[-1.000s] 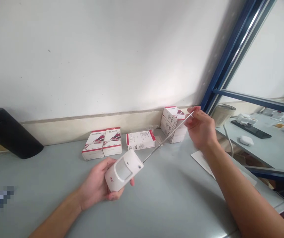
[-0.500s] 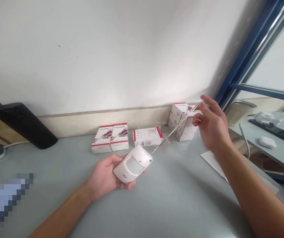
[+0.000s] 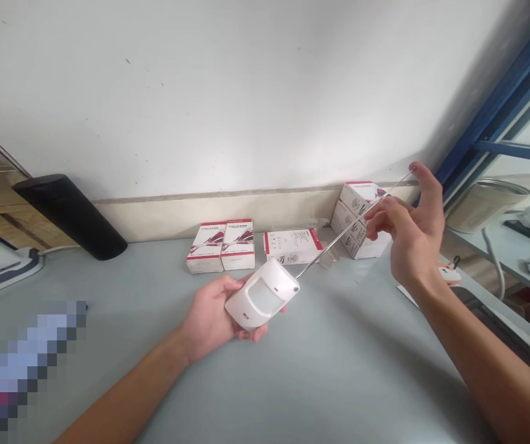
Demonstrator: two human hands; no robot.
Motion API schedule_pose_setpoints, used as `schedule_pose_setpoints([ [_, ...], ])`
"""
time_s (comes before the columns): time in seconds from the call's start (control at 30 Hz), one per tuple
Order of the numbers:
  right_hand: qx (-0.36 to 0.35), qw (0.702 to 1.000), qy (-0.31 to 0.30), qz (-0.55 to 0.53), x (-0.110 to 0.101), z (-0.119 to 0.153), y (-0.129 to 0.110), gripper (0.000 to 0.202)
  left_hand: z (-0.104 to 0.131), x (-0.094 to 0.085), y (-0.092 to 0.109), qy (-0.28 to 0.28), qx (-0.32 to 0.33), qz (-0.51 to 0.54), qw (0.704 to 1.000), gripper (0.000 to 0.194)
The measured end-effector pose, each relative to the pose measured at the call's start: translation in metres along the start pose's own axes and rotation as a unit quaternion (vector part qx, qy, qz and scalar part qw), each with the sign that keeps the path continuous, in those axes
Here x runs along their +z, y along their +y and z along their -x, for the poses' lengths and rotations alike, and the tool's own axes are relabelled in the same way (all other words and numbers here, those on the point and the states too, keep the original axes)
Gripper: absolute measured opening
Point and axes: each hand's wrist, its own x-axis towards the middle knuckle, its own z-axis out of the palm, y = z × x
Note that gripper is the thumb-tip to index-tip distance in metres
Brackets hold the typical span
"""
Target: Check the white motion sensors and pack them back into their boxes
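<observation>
A white motion detector (image 3: 263,295) with a curved window and a small red mark sits in my left hand (image 3: 213,314), whose fingers are closed around its sides and back. From its upper right end a thin metal telescopic antenna (image 3: 324,248) slants up and right, drawn out long. My right hand (image 3: 413,231) is at the antenna's far part: the stretched index fingertip touches its tip, and the other fingers are bent close along the rod. Whether those bent fingers pinch the rod is hard to tell.
Behind the detector lie two white-and-red boxes (image 3: 221,246), another box (image 3: 292,246) on its side, and a box stack (image 3: 361,222) near the wall. A black cylindrical object (image 3: 73,216) leans at left. A blue frame (image 3: 491,117) borders the right side of the grey table (image 3: 292,382).
My right index finger has stretched out to the antenna's tip, while the other fingers sit lower along the rod. The view has shifted slightly; my left hand keeps the detector.
</observation>
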Motion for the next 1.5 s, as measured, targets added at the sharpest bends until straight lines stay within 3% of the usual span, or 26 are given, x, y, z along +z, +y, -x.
schedule_pose_setpoints([
  [0.2,0.026,1.0,-0.002,0.003,0.007,0.005,-0.003,0.076,0.0,0.0,0.0,-0.015,-0.003,-0.001,1.0,0.052],
  [0.37,0.032,0.999,-0.029,0.009,0.012,0.012,-0.006,0.061,0.001,0.001,-0.001,0.006,0.005,-0.006,1.0,0.05],
  [0.53,0.06,0.986,-0.15,0.052,0.027,0.039,0.003,0.042,0.0,0.003,-0.002,0.043,0.036,0.018,0.998,0.048],
  [0.77,0.082,0.936,-0.328,0.101,0.043,0.076,0.006,0.041,0.0,0.007,-0.005,0.076,0.066,0.053,0.994,0.046],
  [1.07,0.035,0.923,-0.358,0.135,0.043,0.08,0.003,0.045,0.001,0.007,-0.01,0.052,0.094,0.061,0.992,0.039],
  [1.17,-0.041,0.895,-0.381,0.228,0.039,0.074,-0.002,0.048,-0.001,0.006,-0.009,0.054,0.106,0.077,0.99,0.039],
  [1.27,-0.115,0.868,-0.33,0.354,0.04,0.058,-0.004,0.053,-0.003,0.005,-0.005,0.063,0.134,0.106,0.983,0.04],
  [1.37,-0.118,0.837,-0.28,0.456,0.052,0.03,0.004,0.046,-0.001,0.003,0.002,0.1,0.157,0.143,0.972,0.039],
  [1.5,-0.076,0.742,-0.348,0.568,0.079,-0.008,0.022,0.041,0.002,0.001,0.008,0.121,0.165,0.167,0.964,0.044],
])
